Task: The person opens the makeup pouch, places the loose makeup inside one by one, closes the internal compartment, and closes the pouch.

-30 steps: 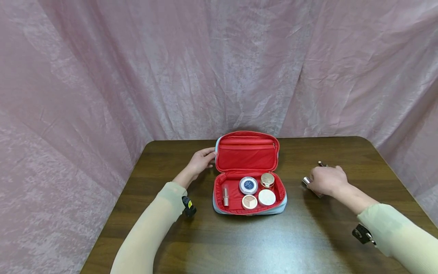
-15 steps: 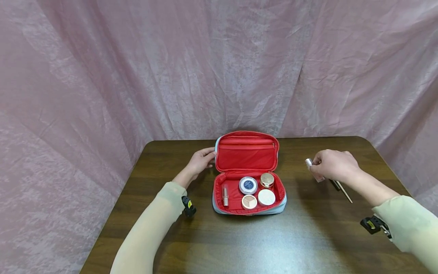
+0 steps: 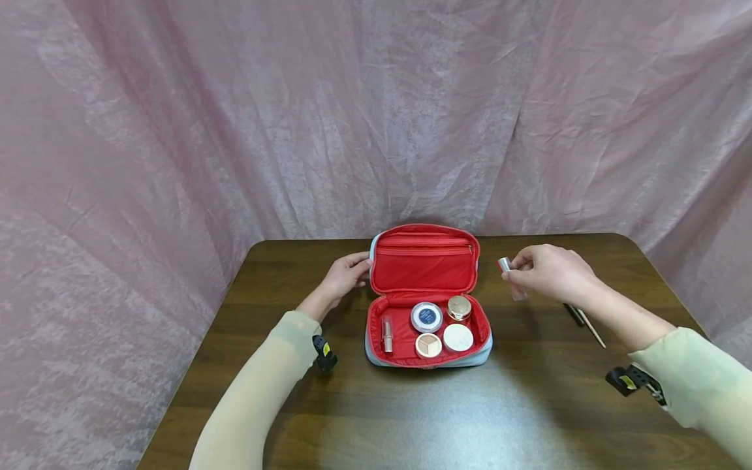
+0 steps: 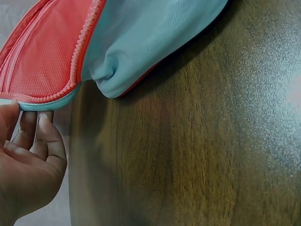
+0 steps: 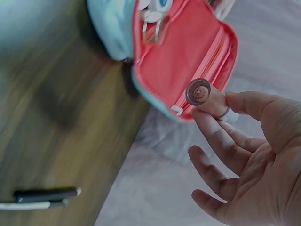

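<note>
A light-blue makeup bag [image 3: 424,273] with a red lining stands unzipped, its lid raised. My left hand [image 3: 341,279] pinches the left edge of the lid, thumb in front and fingers behind, as the left wrist view shows. Held up to the right of the bag is a pinkish lip gloss tube [image 3: 517,291] with a silver cap; my right hand [image 3: 555,271] pinches it between thumb and fingers. Inside the bag lie a lipstick [image 3: 387,335], a round compact [image 3: 426,318], a gold-lidded jar [image 3: 459,308], a white-lidded jar [image 3: 458,338] and a three-shade palette [image 3: 428,346].
On the brown wooden table [image 3: 411,418], below the right hand, lie a short black pencil-like stick [image 3: 574,314] and a thin pale stick [image 3: 593,330]. A pink velvety curtain [image 3: 376,117] hangs behind the table's far edge.
My right hand has lifted the lip gloss tube off the table and carried it left toward the bag, uncovering the two sticks. The left hand has stayed at the lid.
</note>
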### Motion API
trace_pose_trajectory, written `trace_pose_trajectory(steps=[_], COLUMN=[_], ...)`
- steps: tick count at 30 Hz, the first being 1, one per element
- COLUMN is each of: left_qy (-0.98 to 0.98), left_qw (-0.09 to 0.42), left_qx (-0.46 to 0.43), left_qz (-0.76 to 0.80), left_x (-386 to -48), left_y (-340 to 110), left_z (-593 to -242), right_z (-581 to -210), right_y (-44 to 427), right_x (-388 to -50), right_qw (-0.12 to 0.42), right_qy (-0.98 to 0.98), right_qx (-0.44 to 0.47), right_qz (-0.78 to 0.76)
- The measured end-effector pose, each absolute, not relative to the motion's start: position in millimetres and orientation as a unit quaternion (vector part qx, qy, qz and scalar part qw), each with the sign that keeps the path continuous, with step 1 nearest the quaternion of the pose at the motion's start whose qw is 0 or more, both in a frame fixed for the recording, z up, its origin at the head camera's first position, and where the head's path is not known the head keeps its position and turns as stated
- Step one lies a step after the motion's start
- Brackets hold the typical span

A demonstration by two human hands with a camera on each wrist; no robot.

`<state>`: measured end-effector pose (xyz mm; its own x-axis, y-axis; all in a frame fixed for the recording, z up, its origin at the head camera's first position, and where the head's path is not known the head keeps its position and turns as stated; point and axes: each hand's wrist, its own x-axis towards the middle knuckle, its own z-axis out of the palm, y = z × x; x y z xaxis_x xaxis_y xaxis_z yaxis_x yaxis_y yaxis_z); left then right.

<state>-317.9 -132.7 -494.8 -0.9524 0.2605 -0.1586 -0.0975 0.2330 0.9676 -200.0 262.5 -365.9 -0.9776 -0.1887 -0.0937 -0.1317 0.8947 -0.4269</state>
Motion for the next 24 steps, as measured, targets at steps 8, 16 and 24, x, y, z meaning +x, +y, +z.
trace_pose_trajectory(steps=[8,16,24], left_qy=[0.769,0.767,0.766], left_qw=[0.148,0.148,0.149], left_qx=[0.051,0.048,0.048], left_qz=[0.62,0.623,0.624], left_x=[-318,-317,-316], left_y=[-132,-130,-132], left_z=[-493,-493,-493], right_z=[-359,-358,-369], right_y=[224,186,151], right_x=[-205,-210,-212], right_qw=[0.057,0.056,0.058], right_qy=[0.96,0.957,0.957], right_qx=[-0.107,-0.139,-0.158], right_qz=[-0.251,-0.249,-0.234])
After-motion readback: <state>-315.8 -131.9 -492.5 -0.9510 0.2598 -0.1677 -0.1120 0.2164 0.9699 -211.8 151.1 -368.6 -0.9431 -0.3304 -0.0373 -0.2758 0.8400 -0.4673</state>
